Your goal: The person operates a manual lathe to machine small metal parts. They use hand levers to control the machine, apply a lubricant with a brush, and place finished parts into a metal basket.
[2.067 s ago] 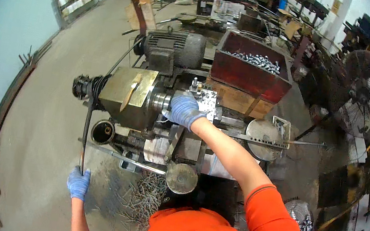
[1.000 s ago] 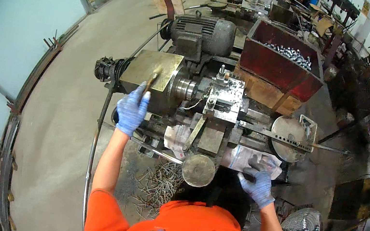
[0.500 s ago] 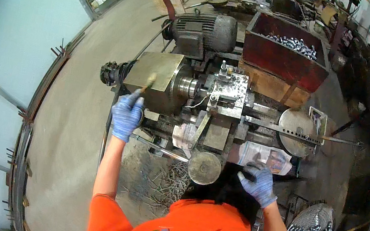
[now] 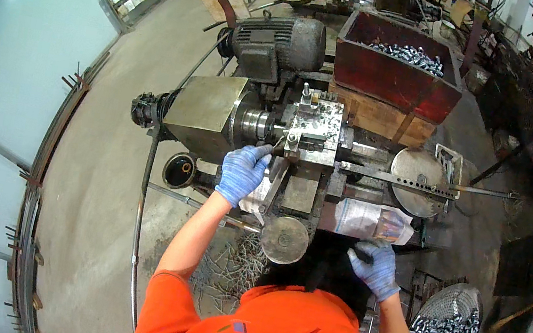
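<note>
The blue-gloved left hand [image 4: 242,173] is laid, fingers together, on the small grey metal lathe [image 4: 286,134] beside its chuck. The blue-gloved right hand [image 4: 377,266], fingers loosely curled, grips nothing. Fingertips are best kept off the spindle.

Even, soft daylight fills the workshop, brightest on the pale concrete floor [image 4: 105,161] left of the blue-gloved left hand [image 4: 241,173], where the frosted wall panels [image 4: 7,74] glow almost white. Shadows are weak; the darkest patch lies beneath the grey metal lathe [image 4: 297,150], just beside the blue-gloved right hand [image 4: 375,266]. Mild glare sits on the round steel disc [image 4: 417,180] above that hand. The centre is sharp. Towards the black circular rim, straight lines bow strongly and detail softens.
</note>
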A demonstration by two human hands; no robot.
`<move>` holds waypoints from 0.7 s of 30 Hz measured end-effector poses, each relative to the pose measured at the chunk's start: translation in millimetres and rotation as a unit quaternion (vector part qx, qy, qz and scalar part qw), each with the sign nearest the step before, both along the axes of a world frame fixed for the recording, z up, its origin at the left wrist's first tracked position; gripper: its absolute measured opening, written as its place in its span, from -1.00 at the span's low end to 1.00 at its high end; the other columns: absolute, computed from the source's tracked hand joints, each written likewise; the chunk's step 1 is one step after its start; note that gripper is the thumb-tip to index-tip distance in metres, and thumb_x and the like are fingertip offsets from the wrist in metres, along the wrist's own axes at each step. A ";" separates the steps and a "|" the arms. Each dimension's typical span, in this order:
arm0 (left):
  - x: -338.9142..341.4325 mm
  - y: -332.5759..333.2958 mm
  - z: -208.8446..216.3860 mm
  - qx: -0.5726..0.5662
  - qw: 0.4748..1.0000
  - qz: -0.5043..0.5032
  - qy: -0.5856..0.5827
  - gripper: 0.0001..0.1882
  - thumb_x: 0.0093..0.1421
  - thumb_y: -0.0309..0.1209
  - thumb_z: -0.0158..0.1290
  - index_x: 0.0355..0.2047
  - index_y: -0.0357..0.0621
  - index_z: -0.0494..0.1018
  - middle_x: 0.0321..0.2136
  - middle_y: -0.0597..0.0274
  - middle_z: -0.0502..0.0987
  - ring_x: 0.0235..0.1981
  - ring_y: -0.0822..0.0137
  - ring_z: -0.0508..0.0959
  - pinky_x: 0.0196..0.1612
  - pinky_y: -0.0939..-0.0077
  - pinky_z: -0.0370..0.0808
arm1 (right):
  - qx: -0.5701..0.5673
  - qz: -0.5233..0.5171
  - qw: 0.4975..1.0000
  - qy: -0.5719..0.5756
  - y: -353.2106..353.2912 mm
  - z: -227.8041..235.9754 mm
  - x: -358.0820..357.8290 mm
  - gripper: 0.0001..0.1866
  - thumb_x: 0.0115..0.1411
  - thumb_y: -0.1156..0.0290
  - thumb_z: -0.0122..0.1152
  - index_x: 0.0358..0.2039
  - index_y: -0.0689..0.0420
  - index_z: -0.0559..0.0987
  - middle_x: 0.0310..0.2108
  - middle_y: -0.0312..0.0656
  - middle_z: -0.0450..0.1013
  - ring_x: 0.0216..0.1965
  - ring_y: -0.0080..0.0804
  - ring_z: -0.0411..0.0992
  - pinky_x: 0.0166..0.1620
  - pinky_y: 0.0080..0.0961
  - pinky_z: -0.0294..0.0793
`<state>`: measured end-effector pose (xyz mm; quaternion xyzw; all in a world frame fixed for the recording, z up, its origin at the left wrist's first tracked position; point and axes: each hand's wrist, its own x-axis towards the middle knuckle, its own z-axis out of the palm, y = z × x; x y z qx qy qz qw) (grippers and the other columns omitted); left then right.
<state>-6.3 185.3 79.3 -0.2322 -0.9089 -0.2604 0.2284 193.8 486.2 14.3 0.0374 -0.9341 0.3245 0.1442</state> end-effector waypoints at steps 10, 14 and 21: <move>22.0 -35.6 51.2 0.075 0.992 0.042 0.096 -0.78 0.09 -0.42 0.09 -0.23 -0.15 0.53 -0.53 0.10 0.52 -0.54 0.16 0.53 -0.45 0.38 0.45 | -0.004 -0.011 1.000 -0.006 -0.5 2.8 -1.9 -0.74 -0.11 0.22 0.34 -0.52 0.17 0.59 -0.43 -0.09 0.50 -0.35 -0.12 0.45 -0.19 -0.30 0.39; 14.9 -56.1 59.8 0.074 0.979 0.075 0.174 -0.78 0.09 -0.44 0.09 -0.22 -0.15 0.52 -0.52 0.08 0.50 -0.55 0.18 0.53 -0.47 0.40 0.45 | -0.005 -0.007 1.000 0.010 -1.9 2.6 -2.2 -0.74 -0.11 0.22 0.33 -0.54 0.17 0.59 -0.44 -0.08 0.51 -0.35 -0.11 0.45 -0.21 -0.29 0.40; 1.4 -92.7 53.3 0.082 0.971 0.160 0.161 -0.76 0.08 -0.41 0.11 -0.20 -0.09 0.54 -0.52 0.14 0.50 -0.57 0.23 0.51 -0.50 0.40 0.42 | 0.015 -0.033 0.999 -0.010 9.7 -6.1 9.2 -0.75 -0.11 0.23 0.33 -0.51 0.16 0.61 -0.43 -0.07 0.51 -0.34 -0.10 0.46 -0.20 -0.31 0.42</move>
